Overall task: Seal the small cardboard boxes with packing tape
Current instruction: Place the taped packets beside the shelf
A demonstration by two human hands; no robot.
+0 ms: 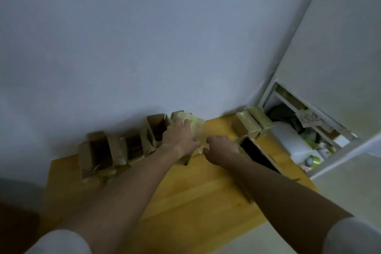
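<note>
Box: taped box [193,125] at the counter's [206,192] far edge, by the wall.
Left hand [181,136]: flat on the box, fingers straight.
Right hand [221,147]: just beside the box; its grip cannot be told.
Open boxes [115,150]: to the left.

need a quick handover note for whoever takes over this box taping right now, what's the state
Left hand: lies flat on the taped box at the table's back edge, fingers spread, pressing it.
Right hand: just beside that box at its near corner; its grip is blurred, seemingly on the tape.
Done: two sealed boxes at the back right.
Left: open boxes in a row on the left and one open box under the right forearm.
All sit on the yellow wooden table.
</note>
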